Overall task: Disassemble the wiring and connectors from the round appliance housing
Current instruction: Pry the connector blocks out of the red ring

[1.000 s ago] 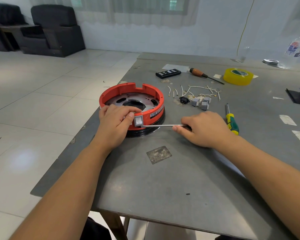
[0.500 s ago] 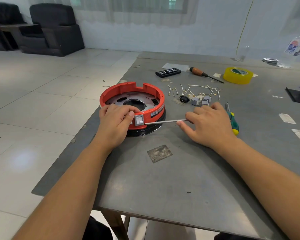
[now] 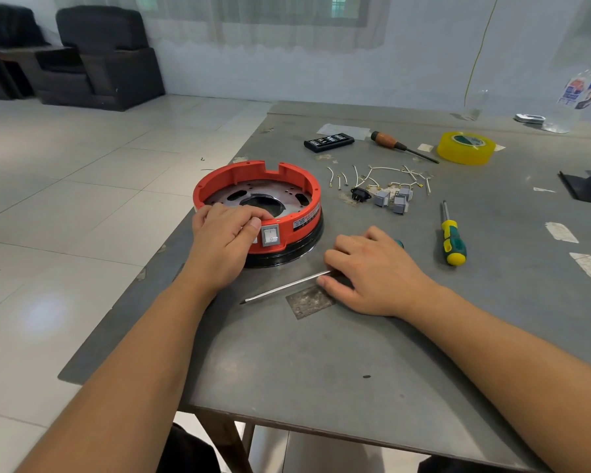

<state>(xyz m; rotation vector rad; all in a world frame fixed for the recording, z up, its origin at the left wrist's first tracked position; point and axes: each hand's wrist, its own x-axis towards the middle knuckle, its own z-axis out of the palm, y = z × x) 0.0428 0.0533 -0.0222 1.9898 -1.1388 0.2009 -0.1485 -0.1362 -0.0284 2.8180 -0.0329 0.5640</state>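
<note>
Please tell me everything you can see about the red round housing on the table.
The red round housing looks like plastic, an open ring with notches in its far rim, on a black base. Inside lies a grey metal plate with holes. A grey rocker switch sits in its near wall. The left hand grips the near rim.

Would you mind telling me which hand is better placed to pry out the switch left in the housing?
Probably the right hand: it holds the screwdriver, tip lying on the table. The left hand grips the housing rim beside the switch, steadying it.
</note>
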